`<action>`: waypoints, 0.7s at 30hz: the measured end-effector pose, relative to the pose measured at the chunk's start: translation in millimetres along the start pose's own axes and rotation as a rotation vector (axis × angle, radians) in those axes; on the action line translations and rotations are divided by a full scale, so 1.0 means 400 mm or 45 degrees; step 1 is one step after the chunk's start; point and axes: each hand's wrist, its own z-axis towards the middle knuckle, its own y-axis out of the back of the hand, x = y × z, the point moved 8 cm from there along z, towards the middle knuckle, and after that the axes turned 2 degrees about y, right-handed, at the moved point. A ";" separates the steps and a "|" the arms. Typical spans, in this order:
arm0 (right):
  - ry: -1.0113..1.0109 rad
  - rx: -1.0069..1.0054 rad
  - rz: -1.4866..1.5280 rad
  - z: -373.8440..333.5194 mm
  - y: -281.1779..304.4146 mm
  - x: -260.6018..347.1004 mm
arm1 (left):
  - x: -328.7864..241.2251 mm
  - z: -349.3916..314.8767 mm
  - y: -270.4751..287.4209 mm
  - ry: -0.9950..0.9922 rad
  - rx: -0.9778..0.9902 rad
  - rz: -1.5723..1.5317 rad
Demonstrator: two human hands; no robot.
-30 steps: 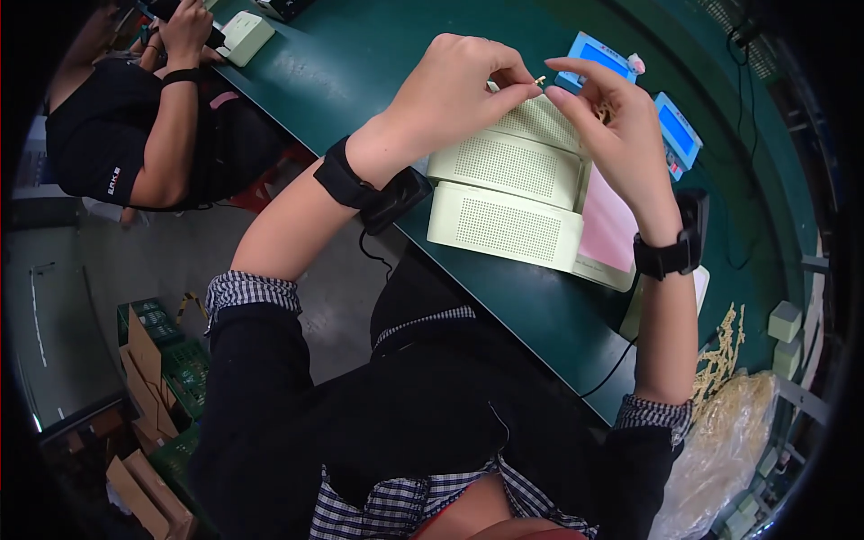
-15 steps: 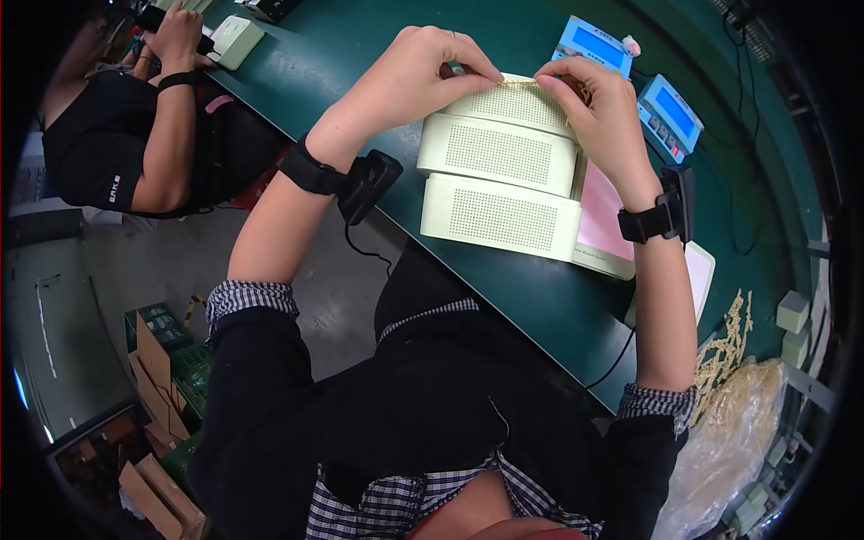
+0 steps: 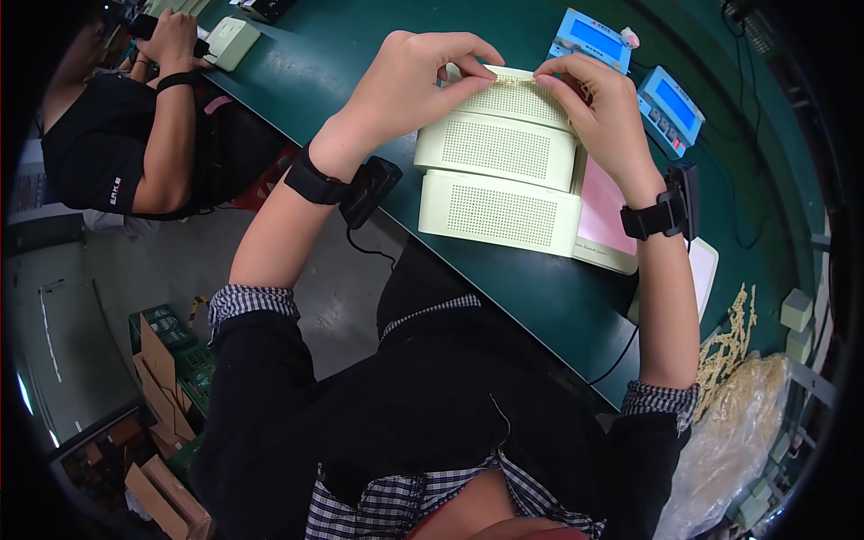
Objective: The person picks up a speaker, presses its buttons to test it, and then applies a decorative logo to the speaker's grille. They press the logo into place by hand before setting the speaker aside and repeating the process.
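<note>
My left hand point(image 3: 409, 88) and my right hand point(image 3: 601, 112) are both closed, each pinching with thumb and fingertips. Between them runs a thin beige strip of small linked pieces point(image 3: 516, 81). It is held over the farthest of three pale green casings with perforated faces. That far casing point(image 3: 513, 106) is partly covered by my fingers. The middle casing point(image 3: 495, 149) and the near casing point(image 3: 499, 214) stand in a row toward me. Beside them, under my right wrist, lies a pale casing with a pink panel point(image 3: 607, 211).
Two blue devices with displays, one far point(image 3: 589, 43) and one nearer point(image 3: 669, 110), stand beyond my right hand. More beige strips point(image 3: 725, 346) lie at the right by a clear plastic bag point(image 3: 729, 441). A co-worker point(image 3: 121, 148) handles a dark tool at the left.
My left fingertips have shifted slightly left, away from the right hand, and more of the beige strip shows between them. The casings stay in their row.
</note>
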 end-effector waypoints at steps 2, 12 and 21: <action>0.030 -0.011 -0.007 -0.001 0.001 0.003 | -0.002 -0.003 -0.003 -0.045 -0.019 0.013; -0.198 0.136 -0.069 -0.009 0.001 -0.010 | -0.041 -0.010 -0.021 -0.302 0.048 0.189; -0.653 0.081 -0.136 -0.037 0.003 -0.117 | -0.097 -0.044 -0.002 -0.468 0.096 0.414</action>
